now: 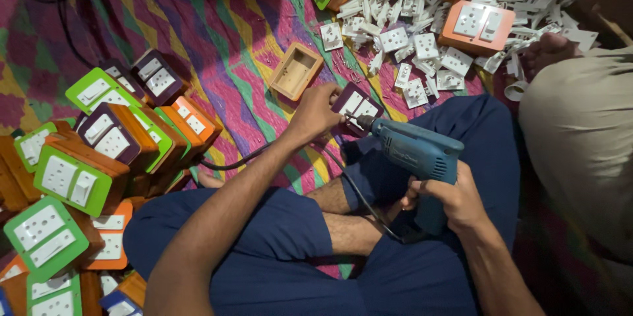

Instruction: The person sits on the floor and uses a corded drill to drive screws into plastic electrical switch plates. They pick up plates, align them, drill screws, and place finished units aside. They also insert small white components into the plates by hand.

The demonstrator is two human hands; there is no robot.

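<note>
Maroon switch box [356, 106] under left hand [315, 113]

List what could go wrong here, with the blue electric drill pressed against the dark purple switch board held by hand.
1. The left hand steadies the dark purple switch board right beside the tip of the blue electric drill; a slip could catch the fingers.
2. The black cord runs across the bare legs and could snag.
3. The board rests near the knee, unclamped, and might spin.

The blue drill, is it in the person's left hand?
No, the right hand grips the blue drill, while the left hand steadies the dark-faced switch box.
</note>
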